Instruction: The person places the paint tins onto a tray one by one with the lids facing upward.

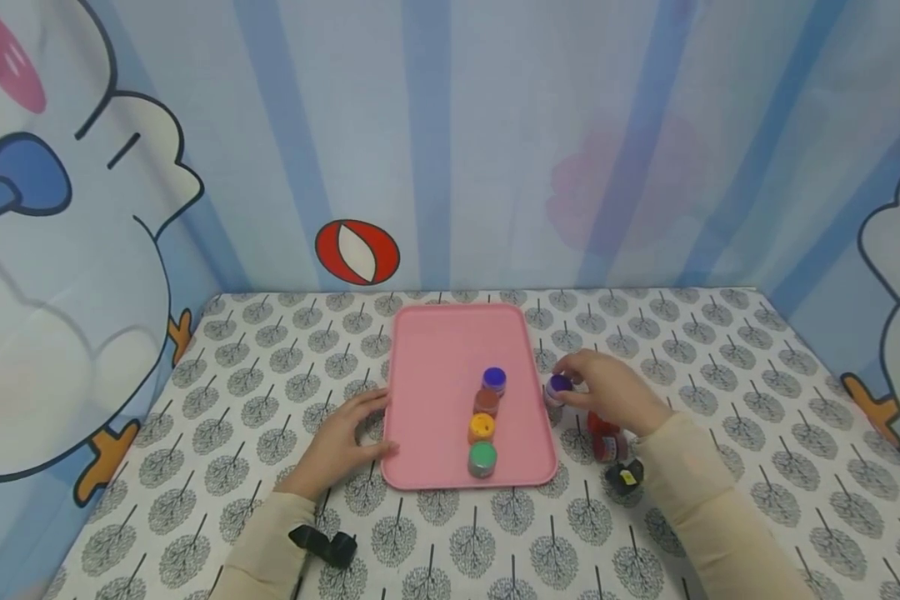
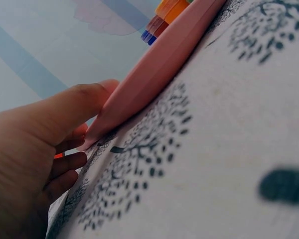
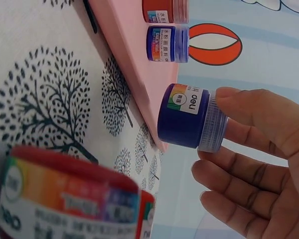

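Note:
A small purple-blue paint jar [image 3: 184, 119] is pinched at its clear lid by my right hand [image 1: 607, 387], thumb on one side and fingers on the other. It is just right of the pink tray [image 1: 450, 342], tilted in the right wrist view. My left hand [image 1: 345, 437] touches the tray's left edge, its thumb at the rim and its fingers spread along the side. On the tray, a blue jar [image 1: 494, 381], a brown jar [image 1: 486, 402], an orange-yellow jar [image 1: 482, 428] and a green jar [image 1: 483, 459] form a line near the right side.
Beneath my right wrist, a red jar [image 3: 70, 194] and a darker red jar [image 1: 607, 447] stand on the tree-patterned cloth [image 1: 217, 433]. Black straps with small devices show by both wrists. A printed curtain [image 1: 480, 150] hangs behind the table.

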The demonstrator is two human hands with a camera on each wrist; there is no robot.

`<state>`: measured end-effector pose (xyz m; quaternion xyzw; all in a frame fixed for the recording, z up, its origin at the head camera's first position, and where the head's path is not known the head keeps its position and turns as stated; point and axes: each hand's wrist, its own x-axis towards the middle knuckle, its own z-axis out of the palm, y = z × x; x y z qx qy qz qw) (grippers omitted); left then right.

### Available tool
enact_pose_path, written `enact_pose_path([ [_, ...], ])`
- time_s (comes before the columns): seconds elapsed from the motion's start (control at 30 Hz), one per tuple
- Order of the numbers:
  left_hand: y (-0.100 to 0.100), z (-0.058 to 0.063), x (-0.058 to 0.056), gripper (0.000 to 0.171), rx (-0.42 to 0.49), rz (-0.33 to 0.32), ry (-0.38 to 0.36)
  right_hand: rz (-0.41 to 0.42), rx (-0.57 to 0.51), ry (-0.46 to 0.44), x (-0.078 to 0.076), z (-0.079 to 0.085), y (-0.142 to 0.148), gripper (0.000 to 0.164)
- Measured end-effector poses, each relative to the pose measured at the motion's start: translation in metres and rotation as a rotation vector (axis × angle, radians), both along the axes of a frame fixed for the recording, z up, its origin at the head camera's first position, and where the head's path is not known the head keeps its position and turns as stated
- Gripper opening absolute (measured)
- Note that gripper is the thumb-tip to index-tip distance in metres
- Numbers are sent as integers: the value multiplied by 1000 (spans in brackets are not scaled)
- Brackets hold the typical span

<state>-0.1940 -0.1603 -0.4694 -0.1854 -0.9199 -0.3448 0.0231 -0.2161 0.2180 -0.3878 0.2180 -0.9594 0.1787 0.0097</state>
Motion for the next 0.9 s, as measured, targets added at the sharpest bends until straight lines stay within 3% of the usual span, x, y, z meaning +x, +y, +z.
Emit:
enact_pose_path([
  [0.9,0,0,0,69,4,7,-23,56,54,-14,-6,-9,-26,35],
])
